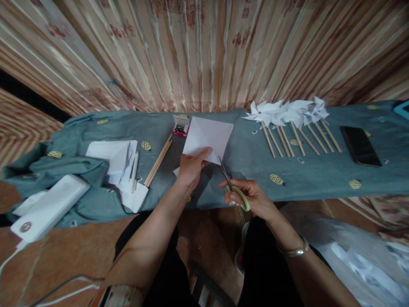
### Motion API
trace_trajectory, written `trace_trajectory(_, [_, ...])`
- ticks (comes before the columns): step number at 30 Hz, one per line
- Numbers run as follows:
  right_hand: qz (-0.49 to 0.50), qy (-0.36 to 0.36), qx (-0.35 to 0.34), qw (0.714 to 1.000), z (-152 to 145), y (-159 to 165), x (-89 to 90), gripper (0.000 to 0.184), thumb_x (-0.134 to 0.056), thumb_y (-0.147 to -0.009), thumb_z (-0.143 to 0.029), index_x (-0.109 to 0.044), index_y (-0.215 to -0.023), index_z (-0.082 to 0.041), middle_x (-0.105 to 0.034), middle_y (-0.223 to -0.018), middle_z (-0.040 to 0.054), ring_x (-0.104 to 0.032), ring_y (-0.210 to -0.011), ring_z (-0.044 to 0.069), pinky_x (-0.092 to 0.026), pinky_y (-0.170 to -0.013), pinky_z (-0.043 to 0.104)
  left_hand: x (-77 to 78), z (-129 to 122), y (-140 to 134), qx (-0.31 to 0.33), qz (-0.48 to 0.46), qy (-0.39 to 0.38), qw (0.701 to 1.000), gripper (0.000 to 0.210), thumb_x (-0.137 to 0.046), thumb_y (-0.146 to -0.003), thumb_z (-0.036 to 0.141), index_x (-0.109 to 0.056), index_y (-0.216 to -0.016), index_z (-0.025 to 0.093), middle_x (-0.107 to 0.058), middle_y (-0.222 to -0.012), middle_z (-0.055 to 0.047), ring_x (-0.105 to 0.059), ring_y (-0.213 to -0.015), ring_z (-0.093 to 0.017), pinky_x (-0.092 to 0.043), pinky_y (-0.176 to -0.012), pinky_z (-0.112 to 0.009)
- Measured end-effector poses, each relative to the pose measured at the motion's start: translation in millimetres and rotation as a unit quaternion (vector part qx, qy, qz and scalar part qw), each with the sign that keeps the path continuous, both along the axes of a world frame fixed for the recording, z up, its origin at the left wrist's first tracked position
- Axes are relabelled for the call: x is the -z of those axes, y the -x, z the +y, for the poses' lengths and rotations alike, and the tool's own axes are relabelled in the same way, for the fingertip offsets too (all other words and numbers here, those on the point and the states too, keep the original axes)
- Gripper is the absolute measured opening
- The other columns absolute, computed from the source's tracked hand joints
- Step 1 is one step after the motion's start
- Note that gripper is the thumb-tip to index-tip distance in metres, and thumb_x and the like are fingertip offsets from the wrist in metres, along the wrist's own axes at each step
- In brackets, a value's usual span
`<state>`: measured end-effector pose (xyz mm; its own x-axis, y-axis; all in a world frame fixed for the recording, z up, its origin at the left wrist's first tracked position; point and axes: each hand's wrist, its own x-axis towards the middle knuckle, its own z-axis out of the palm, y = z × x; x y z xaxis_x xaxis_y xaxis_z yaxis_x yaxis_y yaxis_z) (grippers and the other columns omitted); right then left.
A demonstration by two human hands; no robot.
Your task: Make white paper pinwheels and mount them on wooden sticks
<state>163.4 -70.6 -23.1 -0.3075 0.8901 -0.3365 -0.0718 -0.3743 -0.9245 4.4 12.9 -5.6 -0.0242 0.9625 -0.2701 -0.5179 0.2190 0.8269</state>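
Observation:
My left hand (191, 168) pinches a white square of paper (209, 134) by its lower edge, with the thumb on top. Faint crease lines run across the sheet. In my right hand (247, 194) is a pair of scissors (243, 200) with pale green handles, fingers through the loops. The blades point up and left, their tips at the paper's lower right corner; whether they touch it I cannot tell. Behind the sheet's left edge stands a small open red box (180, 129) of dark pins or tacks. Just left of it lie several wooden sticks (159, 162).
Several white paper pinwheels (290, 114) on sticks lie in a row at right, beside a black phone (360, 146). Paper sheets (110, 154), a white pen (134, 172) and a white power bank (51, 209) with a cable are at left. A pleated curtain (204, 55) hangs behind the cloth-covered table (306, 179).

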Motion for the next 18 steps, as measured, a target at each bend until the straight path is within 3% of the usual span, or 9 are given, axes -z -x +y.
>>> trace_trajectory(18, [-0.003,-0.022,-0.002,1.0,1.9,-1.2,4.2,0.045,-0.08,-0.064,-0.049,-0.072,-0.095,-0.017,-0.061,-0.062,-0.0021,-0.055,-0.055,0.009,-0.046,-0.053,0.021,5.6,-1.7,-1.8,0.005,0.008,0.018,1.0,0.026,-0.083,-0.047,0.022,-0.069,-0.068,0.016,-0.071,-0.072,-0.004,-0.063,-0.064,-0.016,-0.05,-0.057,-0.027])
